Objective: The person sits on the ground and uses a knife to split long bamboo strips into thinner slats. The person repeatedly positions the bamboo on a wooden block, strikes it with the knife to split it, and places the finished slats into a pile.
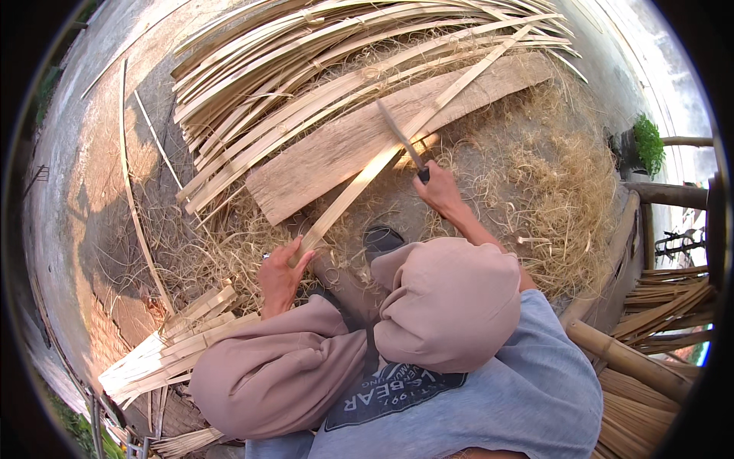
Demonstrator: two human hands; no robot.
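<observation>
One large pile of pale split strips (252, 96) fans out beyond a broad wooden board (313, 164). Slanting over that board, a single long strip (362, 183) runs from near left to far right, stretching away from the left hand (280, 277), which pinches its near end between thumb and fingers. A knife (389, 119) crosses it, handle wrapped in the right hand (441, 190), the one nearer the crossing.

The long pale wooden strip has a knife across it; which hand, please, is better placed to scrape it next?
Probably the right hand: it holds the black-handled metal knife, which crosses the strip; the left hand holds the strip's near end.
</observation>
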